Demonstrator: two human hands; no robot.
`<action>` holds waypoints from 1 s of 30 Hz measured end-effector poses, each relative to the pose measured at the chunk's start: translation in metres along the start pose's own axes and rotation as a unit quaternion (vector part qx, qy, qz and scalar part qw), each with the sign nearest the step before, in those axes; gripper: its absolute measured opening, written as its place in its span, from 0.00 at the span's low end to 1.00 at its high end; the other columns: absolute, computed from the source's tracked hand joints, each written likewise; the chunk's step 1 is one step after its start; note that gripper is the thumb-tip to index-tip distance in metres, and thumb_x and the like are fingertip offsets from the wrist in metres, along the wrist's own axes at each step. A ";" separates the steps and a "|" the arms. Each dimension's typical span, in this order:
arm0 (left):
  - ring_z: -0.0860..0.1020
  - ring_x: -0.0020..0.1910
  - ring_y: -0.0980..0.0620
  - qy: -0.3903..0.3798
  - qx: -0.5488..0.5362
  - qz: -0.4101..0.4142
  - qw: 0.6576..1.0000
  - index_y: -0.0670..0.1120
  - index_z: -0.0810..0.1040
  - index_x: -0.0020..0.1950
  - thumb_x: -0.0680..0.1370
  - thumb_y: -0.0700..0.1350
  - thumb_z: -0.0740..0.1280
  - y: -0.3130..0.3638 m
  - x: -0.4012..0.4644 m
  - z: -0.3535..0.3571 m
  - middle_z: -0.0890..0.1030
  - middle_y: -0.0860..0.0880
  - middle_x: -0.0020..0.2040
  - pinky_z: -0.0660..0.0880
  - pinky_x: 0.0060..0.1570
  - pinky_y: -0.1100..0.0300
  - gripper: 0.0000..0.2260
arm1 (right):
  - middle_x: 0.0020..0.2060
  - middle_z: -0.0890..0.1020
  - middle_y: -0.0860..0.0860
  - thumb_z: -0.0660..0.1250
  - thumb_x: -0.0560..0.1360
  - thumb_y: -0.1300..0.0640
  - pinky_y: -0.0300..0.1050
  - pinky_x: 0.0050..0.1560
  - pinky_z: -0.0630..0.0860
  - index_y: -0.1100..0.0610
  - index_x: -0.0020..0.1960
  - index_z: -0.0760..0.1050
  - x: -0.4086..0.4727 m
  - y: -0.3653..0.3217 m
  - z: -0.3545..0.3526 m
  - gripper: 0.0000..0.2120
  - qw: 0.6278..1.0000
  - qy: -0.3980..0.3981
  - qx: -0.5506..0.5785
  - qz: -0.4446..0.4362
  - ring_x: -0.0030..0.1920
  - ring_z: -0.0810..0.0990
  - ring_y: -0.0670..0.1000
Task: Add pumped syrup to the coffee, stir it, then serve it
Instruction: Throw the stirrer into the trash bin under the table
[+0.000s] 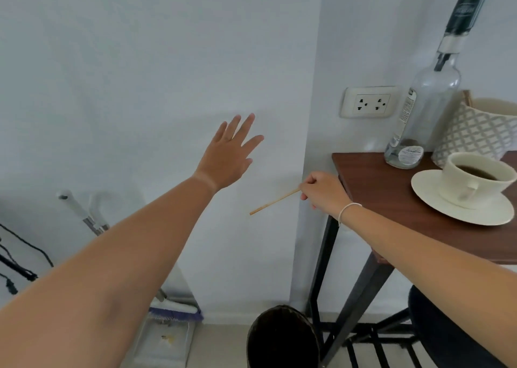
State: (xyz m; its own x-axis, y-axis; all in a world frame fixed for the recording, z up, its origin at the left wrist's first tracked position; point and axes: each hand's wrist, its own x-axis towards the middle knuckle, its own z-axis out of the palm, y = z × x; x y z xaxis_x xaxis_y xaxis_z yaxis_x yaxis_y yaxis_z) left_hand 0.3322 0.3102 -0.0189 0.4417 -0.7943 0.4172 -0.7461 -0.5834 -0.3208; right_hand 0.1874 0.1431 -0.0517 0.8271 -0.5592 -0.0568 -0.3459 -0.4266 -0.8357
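A cream cup [475, 180] of dark coffee stands on a cream saucer [436, 199] at the right of a brown table [391, 199]. Behind it stands a clear glass syrup bottle [428, 102] with a tall black pump. My right hand [324, 191] is left of the table's edge, pinching a thin wooden stir stick [274, 201] that points down and left, above a dark bin [282, 339] on the floor. My left hand [232, 155] is stretched out toward the white wall, fingers spread, holding nothing.
A patterned fabric basket [475, 132] sits behind the cup. A double wall socket [369, 102] is on the wall left of the bottle. A broom and dustpan [167, 325] lean at the lower left. A dark stool seat [442, 325] is below the table.
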 end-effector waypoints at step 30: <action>0.50 0.77 0.35 0.055 0.215 0.145 0.964 0.48 0.41 0.78 0.79 0.42 0.53 -0.028 -0.008 0.077 0.44 0.41 0.79 0.54 0.72 0.39 0.31 | 0.37 0.76 0.54 0.54 0.75 0.60 0.42 0.31 0.65 0.59 0.46 0.72 -0.057 0.117 0.140 0.09 0.936 0.016 -0.288 0.202 0.35 0.71 0.52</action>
State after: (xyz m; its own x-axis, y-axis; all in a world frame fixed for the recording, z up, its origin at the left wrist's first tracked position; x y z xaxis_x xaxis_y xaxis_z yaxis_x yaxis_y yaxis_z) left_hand 0.3882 0.3197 -0.0784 0.1721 -0.9259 0.3362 -0.5442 -0.3739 -0.7510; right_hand 0.1614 0.2245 -0.2228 0.5671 -0.7743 -0.2807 -0.8163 -0.4831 -0.3166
